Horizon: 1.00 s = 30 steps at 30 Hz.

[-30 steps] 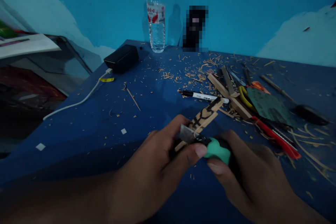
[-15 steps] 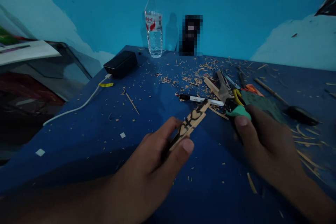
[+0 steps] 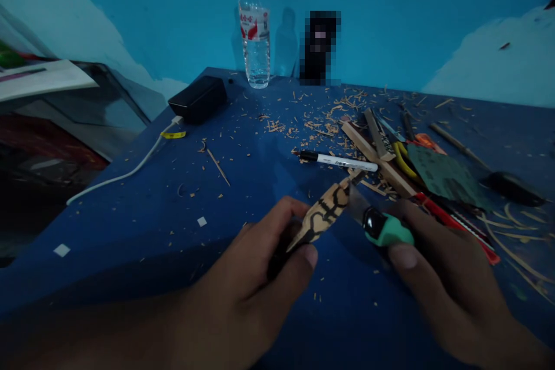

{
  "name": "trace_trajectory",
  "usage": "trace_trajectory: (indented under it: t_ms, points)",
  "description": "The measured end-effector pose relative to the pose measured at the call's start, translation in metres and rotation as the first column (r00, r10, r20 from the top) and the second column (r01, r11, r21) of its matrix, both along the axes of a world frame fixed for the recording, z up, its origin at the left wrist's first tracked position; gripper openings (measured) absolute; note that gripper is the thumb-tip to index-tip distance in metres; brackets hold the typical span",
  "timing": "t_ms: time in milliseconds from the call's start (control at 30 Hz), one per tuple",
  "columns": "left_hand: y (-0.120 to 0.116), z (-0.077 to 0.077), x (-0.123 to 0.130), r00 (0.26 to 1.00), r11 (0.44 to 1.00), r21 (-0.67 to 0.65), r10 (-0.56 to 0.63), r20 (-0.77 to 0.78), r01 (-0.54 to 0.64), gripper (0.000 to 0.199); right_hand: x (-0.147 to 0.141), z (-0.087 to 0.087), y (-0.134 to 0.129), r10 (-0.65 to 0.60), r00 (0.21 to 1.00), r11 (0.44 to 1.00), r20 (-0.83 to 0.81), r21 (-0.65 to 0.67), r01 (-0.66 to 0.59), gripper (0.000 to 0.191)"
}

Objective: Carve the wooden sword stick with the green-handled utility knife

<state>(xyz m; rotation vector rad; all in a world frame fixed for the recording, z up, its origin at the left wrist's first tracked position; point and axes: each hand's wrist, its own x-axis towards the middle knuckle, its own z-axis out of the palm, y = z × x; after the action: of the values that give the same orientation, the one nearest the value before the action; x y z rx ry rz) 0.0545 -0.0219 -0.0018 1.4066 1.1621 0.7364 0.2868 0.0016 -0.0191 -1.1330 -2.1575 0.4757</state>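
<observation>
A pale wooden piece with black drawn lines point(image 3: 323, 212) is gripped between the thumb and fingers of my left hand point(image 3: 264, 266), its narrow end pointing up and right. My right hand point(image 3: 451, 266) is closed round the green and black handle of a utility knife point(image 3: 390, 230). The knife's blade lies close to the upper right end of the wooden piece; whether they touch is hard to tell. Just beyond the wood lies a black and white marker point(image 3: 340, 161). Both hands are above the blue table point(image 3: 143, 231).
Wooden sticks point(image 3: 379, 136), yellow-handled scissors point(image 3: 405, 162), a red cutter point(image 3: 459, 219), a green sheet point(image 3: 446, 173) and shavings lie at the right. A bottle point(image 3: 256, 40), a black box point(image 3: 198, 98) with a white cable point(image 3: 130, 176) and a blurred dark object point(image 3: 321, 49) stand at the back.
The knife has moved left and down to beside the wooden piece's end. The wooden piece has turned, showing more of its drawn face. The view has shifted slightly, and the red cutter now shows.
</observation>
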Motion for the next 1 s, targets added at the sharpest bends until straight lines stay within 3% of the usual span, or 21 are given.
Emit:
trace_trajectory:
  t_ms: [267, 500, 667, 767, 900, 1000]
  points:
    - [0.0, -0.003, -0.006, 0.998, 0.996, -0.08, -0.042, -0.051, 0.038, 0.029, 0.005, -0.005, 0.003, -0.093, 0.994, 0.995, 0.059, 0.028, 0.091, 0.023]
    - [0.001, -0.007, -0.009, 0.993, 0.995, -0.092, -0.027, 0.117, 0.038, 0.029, 0.008, -0.008, 0.004, -0.132, 0.989, 0.991, 0.062, 0.026, 0.13, 0.024]
    - [0.005, -0.012, -0.01, 0.982, 0.994, -0.11, 0.006, 0.19, 0.015, 0.024, 0.01, -0.009, 0.002, -0.104, 0.988, 0.991, 0.118, 0.096, 0.093, 0.027]
    - [0.007, -0.013, -0.009, 0.965, 0.978, -0.209, 0.058, 0.255, -0.004, 0.026, 0.008, -0.008, 0.0, -0.082, 0.982, 0.988, 0.169, 0.143, 0.058, 0.035]
    - [0.006, -0.011, -0.006, 0.908, 0.927, -0.363, 0.071, 0.413, 0.093, 0.023, -0.002, -0.005, -0.004, -0.02, 0.978, 0.98, 0.207, 0.197, -0.022, 0.032]
    - [0.003, -0.008, -0.003, 0.875, 0.92, -0.366, 0.061, 0.481, 0.137, 0.016, -0.01, -0.006, -0.007, 0.008, 0.976, 0.979, 0.219, 0.195, -0.052, 0.03]
